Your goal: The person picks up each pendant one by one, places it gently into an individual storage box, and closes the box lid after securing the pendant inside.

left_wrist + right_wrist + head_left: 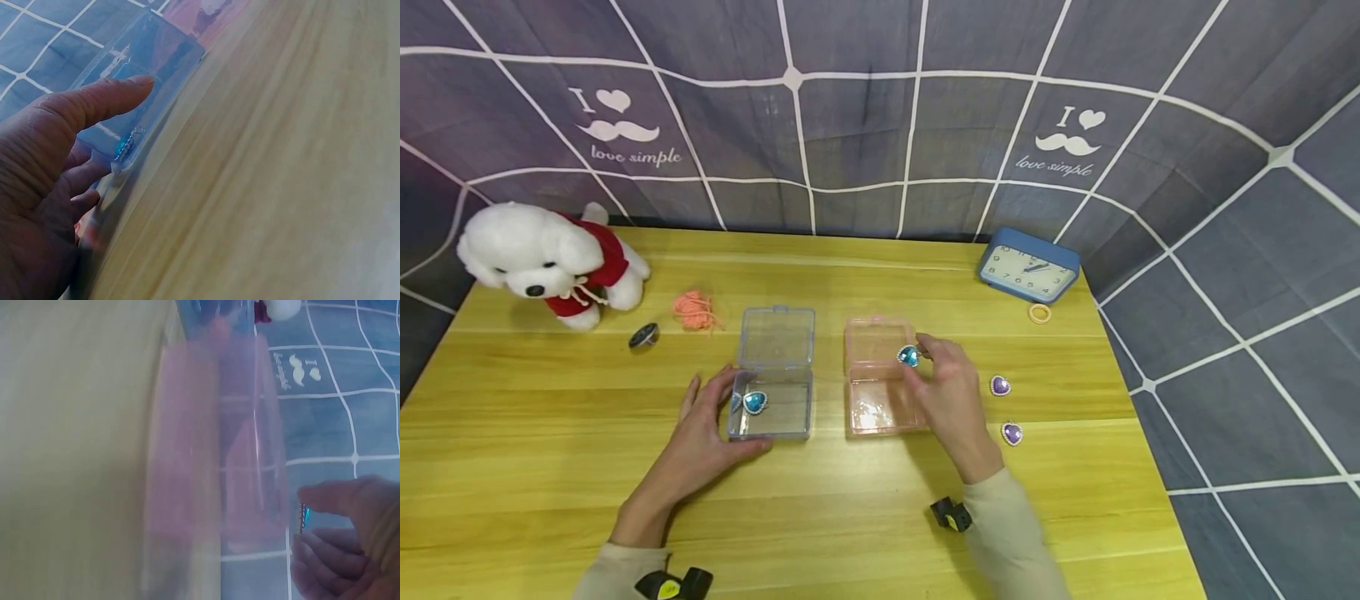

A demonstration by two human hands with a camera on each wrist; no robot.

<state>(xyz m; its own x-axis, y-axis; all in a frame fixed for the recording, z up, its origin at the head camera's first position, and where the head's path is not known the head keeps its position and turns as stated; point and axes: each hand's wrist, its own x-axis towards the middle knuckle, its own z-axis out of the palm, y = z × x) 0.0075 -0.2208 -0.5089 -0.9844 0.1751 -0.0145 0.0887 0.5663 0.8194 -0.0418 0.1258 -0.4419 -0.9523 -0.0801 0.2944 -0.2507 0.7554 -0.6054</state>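
The left hand [706, 437] holds a clear bluish box [786, 408] between its thumb at the front and fingers at the left side; the lid is raised. Inside lies a blue heart gem [755, 402]. In the left wrist view the thumb of the left hand [56, 144] presses the box wall [144, 94]. A second blue heart gem [908, 356] is pinched by the right hand [955, 408], above the right part of an open pink box [872, 408]. The right wrist view shows the gem [304, 516] between thumb and fingers of the right hand [350, 534], beside the pink box [187, 444].
Two purple heart gems [1000, 386] lie right of the right hand. Farther back are a blue clock [1030, 265] and a small ring [1040, 313]. At the left are a white plush dog [542, 250], orange yarn [695, 310] and a dark round object [643, 336].
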